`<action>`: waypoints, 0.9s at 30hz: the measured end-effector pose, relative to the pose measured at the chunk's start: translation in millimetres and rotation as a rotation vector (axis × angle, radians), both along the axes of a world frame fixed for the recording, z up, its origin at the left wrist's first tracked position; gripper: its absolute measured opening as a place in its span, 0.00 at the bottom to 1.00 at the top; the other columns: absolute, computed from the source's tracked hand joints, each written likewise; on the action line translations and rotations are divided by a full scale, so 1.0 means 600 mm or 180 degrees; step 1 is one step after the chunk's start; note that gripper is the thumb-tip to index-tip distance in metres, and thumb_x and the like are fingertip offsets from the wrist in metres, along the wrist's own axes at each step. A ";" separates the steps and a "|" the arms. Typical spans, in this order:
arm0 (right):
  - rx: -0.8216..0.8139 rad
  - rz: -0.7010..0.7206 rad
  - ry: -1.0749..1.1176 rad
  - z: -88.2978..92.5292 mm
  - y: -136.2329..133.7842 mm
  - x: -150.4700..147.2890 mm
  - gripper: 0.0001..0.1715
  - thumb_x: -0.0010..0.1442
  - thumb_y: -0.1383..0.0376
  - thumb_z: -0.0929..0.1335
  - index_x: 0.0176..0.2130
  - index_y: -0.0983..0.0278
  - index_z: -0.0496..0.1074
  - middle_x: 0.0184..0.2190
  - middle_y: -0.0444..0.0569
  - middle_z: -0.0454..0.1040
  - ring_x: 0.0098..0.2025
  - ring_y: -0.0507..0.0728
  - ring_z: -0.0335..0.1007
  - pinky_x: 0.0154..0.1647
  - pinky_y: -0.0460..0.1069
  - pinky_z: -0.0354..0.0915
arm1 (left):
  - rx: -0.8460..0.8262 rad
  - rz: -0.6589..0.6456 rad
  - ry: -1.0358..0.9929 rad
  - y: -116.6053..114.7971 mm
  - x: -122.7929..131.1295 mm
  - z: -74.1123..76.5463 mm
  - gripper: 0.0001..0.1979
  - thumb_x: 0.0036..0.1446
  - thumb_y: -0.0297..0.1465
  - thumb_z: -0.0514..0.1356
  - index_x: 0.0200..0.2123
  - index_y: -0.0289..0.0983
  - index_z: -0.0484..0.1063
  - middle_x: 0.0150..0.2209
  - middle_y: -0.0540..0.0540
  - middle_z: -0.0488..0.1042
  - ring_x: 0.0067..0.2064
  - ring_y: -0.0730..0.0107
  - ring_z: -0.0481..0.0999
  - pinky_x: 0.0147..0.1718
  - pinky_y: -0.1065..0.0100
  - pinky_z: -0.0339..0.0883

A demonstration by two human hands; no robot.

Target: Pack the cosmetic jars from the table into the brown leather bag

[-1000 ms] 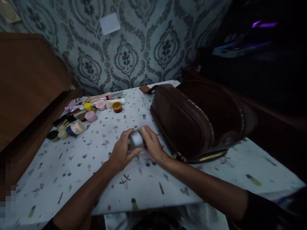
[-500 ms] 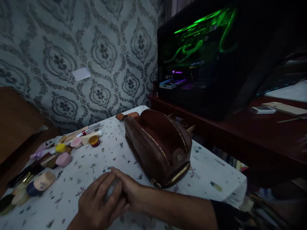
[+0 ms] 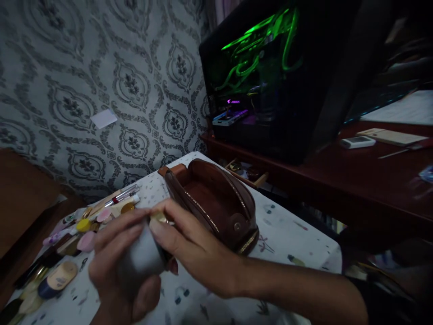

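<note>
We are holding a grey jar (image 3: 144,257) in the air, above the cloth-covered table (image 3: 282,241) and in front of the open brown bag (image 3: 248,205). Our left hand (image 3: 108,257) is wrapping around its side, with the fingers lying over the far side and the thumb pressing near the bottom. Our right hand (image 3: 203,262) is pinching a gold piece (image 3: 159,217) at the jar's other end with thumb and pointing finger; it is maybe the lid.

So the jar is sitting between our two palms, touching both hands. We are guessing it is hard and stiff, not very heavy, and a bit slippery because it is looking smooth. If it is glass, it could be breaking in a fall, so gripping its round middle is seeming best.
</note>
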State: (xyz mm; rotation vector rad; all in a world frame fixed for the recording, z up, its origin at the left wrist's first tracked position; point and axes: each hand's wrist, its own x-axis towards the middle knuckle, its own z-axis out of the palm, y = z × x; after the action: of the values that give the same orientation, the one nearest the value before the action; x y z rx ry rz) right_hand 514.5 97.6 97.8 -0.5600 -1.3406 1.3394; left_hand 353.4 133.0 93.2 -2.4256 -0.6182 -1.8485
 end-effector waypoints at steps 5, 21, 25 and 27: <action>0.0301 -0.0430 -0.0055 0.027 0.024 0.073 0.21 0.61 0.52 0.71 0.46 0.63 0.66 0.40 0.45 0.69 0.38 0.50 0.66 0.32 0.43 0.66 | -0.0645 -0.0596 -0.0032 0.045 0.074 -0.004 0.31 0.64 0.50 0.55 0.65 0.45 0.57 0.58 0.43 0.68 0.58 0.55 0.71 0.56 0.54 0.68; 0.1655 -0.1541 -0.2748 0.000 0.128 0.204 0.24 0.59 0.61 0.72 0.54 0.63 0.72 0.47 0.50 0.76 0.43 0.56 0.73 0.44 0.48 0.67 | -0.0823 -0.0042 0.1199 0.067 0.078 -0.092 0.19 0.72 0.38 0.46 0.60 0.43 0.64 0.64 0.42 0.64 0.70 0.58 0.55 0.67 0.51 0.50; 0.1874 -0.1442 -0.3373 0.008 0.136 0.203 0.27 0.58 0.67 0.73 0.57 0.61 0.71 0.47 0.50 0.76 0.47 0.57 0.72 0.49 0.49 0.64 | -0.0832 -0.0079 0.0983 0.068 0.078 -0.106 0.20 0.72 0.40 0.45 0.61 0.43 0.63 0.64 0.41 0.63 0.70 0.57 0.55 0.67 0.49 0.51; 0.1903 -0.1355 -0.3655 0.012 0.141 0.199 0.28 0.57 0.67 0.73 0.57 0.62 0.71 0.46 0.51 0.76 0.47 0.58 0.72 0.48 0.48 0.64 | -0.0859 -0.0116 0.0891 0.068 0.078 -0.111 0.20 0.72 0.40 0.45 0.61 0.43 0.63 0.64 0.41 0.63 0.70 0.57 0.55 0.67 0.50 0.50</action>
State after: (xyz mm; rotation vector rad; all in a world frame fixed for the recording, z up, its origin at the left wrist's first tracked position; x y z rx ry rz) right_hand 634.0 182.2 105.2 -1.1753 -2.2306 0.1303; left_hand 400.1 173.8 26.8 -2.8110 -0.8516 -1.4767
